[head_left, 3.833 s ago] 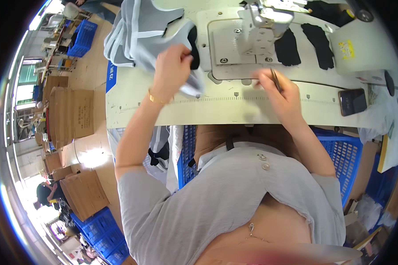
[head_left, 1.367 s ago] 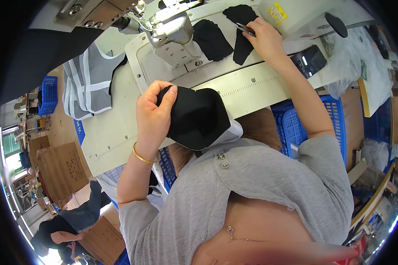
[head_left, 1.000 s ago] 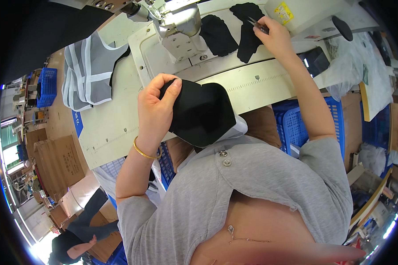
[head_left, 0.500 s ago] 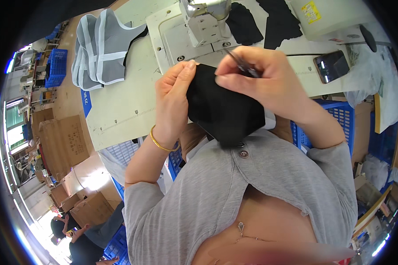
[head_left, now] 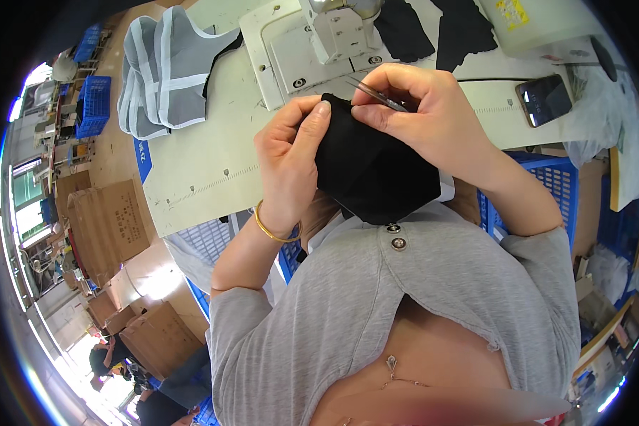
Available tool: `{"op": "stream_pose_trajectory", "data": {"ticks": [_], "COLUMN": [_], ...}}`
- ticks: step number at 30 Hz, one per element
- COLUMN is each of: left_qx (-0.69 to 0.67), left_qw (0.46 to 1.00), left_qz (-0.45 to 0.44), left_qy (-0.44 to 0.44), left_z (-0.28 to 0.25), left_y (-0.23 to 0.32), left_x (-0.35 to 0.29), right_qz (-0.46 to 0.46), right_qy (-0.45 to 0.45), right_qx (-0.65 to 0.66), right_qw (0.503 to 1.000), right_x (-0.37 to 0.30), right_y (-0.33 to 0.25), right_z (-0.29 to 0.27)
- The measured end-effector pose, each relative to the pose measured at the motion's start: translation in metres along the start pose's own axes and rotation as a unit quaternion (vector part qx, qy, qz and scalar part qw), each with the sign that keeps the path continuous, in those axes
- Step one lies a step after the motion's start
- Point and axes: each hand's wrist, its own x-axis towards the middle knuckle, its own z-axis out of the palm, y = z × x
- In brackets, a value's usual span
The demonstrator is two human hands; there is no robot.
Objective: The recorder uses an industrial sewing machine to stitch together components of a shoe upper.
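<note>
Between the thumb and fingers of my left hand, the upper left edge of a black fabric piece is pinched. The cloth hangs in front of my lap, over the table's near edge. My right hand is closed around slim metal tweezers, whose fine tips point up and left above the cloth's top edge. Its fingertips also lie against the upper part of the cloth; whether they grip it too, I cannot tell. Just beyond my hands stands a white sewing machine.
Grey pieces with white bands are stacked at the table's left. Black cut pieces lie right of the machine head. A phone rests at the right edge, near a clear plastic bag. Blue crates stand below the table.
The tweezers and my right hand have shifted slightly up, and the tips now point further left. My left thumb has moved a little right along the cloth. The whole view has shifted slightly.
</note>
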Motion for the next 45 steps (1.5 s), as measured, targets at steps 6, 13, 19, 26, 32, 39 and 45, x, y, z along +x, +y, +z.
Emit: {"op": "stream_pose_trajectory", "data": {"ticks": [6,13,19,26,32,39,45], "left_qx": [-0.06,-0.048,-0.015,0.021,0.035,0.056,0.049], "left_qw": [0.998,0.999,1.0,1.0,0.998,0.996,0.997], "left_qz": [-0.011,-0.002,0.008,0.018,0.051,0.068,0.059], "left_qy": [-0.004,-0.005,0.0,0.0,0.026,0.024,0.028], "left_z": [-0.001,-0.001,-0.001,-0.001,-0.002,-0.006,-0.008], "left_y": [0.001,0.001,-0.002,-0.003,0.0,0.001,0.001], "left_x": [-0.001,-0.002,-0.003,-0.003,-0.003,0.001,0.002], "right_qz": [-0.002,-0.008,-0.024,-0.037,-0.032,-0.061,0.024], "right_qy": [-0.022,-0.026,-0.028,-0.023,-0.035,-0.002,-0.026], "right_qx": [0.0,-0.018,-0.024,-0.012,-0.078,-0.066,-0.003], "right_qw": [1.0,0.999,0.999,0.999,0.996,0.996,0.999], "right_x": [-0.002,-0.001,0.001,0.001,-0.002,0.0,-0.003], "right_y": [-0.007,-0.008,-0.004,-0.001,-0.003,0.011,0.007], "right_z": [-0.004,-0.005,-0.005,-0.005,-0.012,-0.012,-0.015]}}
